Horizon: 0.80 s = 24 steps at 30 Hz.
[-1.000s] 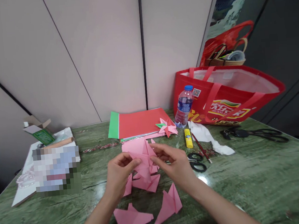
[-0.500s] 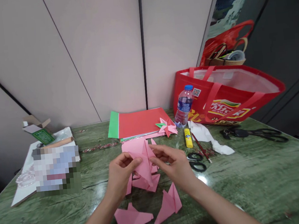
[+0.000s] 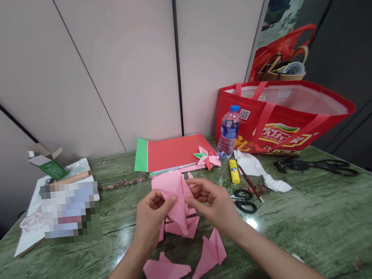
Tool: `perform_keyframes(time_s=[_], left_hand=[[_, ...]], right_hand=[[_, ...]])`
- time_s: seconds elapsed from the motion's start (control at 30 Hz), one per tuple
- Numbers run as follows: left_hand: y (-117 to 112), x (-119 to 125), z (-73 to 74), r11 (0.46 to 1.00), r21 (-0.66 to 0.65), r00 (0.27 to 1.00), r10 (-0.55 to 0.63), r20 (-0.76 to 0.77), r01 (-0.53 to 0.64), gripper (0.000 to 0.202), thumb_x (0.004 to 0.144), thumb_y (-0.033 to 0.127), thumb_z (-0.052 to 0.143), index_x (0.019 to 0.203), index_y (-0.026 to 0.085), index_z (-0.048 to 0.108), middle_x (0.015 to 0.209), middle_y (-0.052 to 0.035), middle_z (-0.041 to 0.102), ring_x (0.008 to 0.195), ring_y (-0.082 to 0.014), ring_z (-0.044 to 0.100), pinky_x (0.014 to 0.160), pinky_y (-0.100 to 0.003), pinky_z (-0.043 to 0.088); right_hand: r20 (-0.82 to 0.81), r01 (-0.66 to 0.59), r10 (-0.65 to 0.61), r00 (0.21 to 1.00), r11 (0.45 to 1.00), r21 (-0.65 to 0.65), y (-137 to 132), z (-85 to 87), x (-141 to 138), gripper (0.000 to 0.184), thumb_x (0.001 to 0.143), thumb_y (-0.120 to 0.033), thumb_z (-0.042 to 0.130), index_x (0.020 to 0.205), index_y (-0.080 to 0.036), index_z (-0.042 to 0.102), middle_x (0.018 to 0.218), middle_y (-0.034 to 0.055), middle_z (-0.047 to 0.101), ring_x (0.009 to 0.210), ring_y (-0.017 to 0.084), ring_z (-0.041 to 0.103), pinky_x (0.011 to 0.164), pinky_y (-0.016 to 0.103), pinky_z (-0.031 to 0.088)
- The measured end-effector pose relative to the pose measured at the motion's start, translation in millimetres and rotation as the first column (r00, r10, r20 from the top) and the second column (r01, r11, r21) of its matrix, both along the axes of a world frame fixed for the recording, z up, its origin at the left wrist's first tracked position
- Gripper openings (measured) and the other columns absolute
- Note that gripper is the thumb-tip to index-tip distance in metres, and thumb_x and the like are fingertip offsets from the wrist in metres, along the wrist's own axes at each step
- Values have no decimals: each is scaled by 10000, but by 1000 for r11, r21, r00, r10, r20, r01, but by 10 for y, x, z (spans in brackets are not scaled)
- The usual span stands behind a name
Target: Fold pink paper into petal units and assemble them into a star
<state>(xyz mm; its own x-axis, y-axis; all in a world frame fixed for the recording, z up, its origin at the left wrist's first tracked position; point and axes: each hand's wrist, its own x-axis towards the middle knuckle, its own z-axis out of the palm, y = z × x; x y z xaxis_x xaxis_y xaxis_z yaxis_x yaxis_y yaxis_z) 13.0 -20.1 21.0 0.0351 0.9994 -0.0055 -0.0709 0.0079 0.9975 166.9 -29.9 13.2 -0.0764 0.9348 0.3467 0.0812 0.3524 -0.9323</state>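
Note:
Between my hands is a folded piece of pink paper [image 3: 177, 210], raised above the table. My left hand [image 3: 151, 210] pinches its left side with thumb and fingers. On the right edge, my right hand [image 3: 211, 200] grips it the same way. Behind and under it lie more pink sheets, partly hidden by the held one. Two folded pink pieces, one at the left [image 3: 165, 271] and one at the right [image 3: 210, 255], rest on the table nearer to me. Another folded piece [image 3: 191, 226] shows just below the held paper.
Red and green sheets [image 3: 174, 153] lie at the back with a folded paper flower [image 3: 208, 158] on them. To the right are a water bottle [image 3: 229, 133], glue stick [image 3: 234, 171], scissors [image 3: 246, 206], red pencil [image 3: 251, 183], tissue [image 3: 258, 170] and red bag [image 3: 283, 121].
The held pink paper's lower tip has dipped slightly toward me. My right hand has shifted a little to the left; both hands keep their hold.

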Motion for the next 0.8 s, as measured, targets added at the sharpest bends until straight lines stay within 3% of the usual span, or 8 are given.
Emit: perform_keyframes(time_s=[0.23,0.43,0.57,0.8], left_hand=[[-21,12,-8,1000,26,997,-5,-72,7,183,640,266,671,637,138,540,569,32,539,524,-87,479,487,-176,400],[-24,-17,15,983,181,988,-6,-155,34,270,664,213,650,910,198,540,527,87,454,477,-67,416,436,-143,336],[-16,-54,53,974,214,967,-15,-255,72,124,643,194,658,761,156,645,612,30,557,527,-73,453,465,-153,361],[3,-48,50,989,145,983,-5,-185,32,33,621,159,658,649,152,642,600,21,599,522,-76,479,490,-158,399]], right_hand=[[-28,-19,17,999,997,-70,22,-34,-9,357,697,-199,610,1037,-200,500,752,-12,530,660,113,559,587,226,489],[-77,-70,59,995,986,-152,55,-60,19,354,679,-190,627,996,-211,470,696,-39,501,579,89,520,530,203,470],[-132,-113,91,987,979,-172,81,-77,41,341,658,-204,656,936,-224,460,673,-60,470,516,69,487,476,188,474],[-90,-154,138,986,966,-206,86,-4,43,141,752,-301,559,738,-160,555,624,-43,495,430,73,545,416,189,472]])
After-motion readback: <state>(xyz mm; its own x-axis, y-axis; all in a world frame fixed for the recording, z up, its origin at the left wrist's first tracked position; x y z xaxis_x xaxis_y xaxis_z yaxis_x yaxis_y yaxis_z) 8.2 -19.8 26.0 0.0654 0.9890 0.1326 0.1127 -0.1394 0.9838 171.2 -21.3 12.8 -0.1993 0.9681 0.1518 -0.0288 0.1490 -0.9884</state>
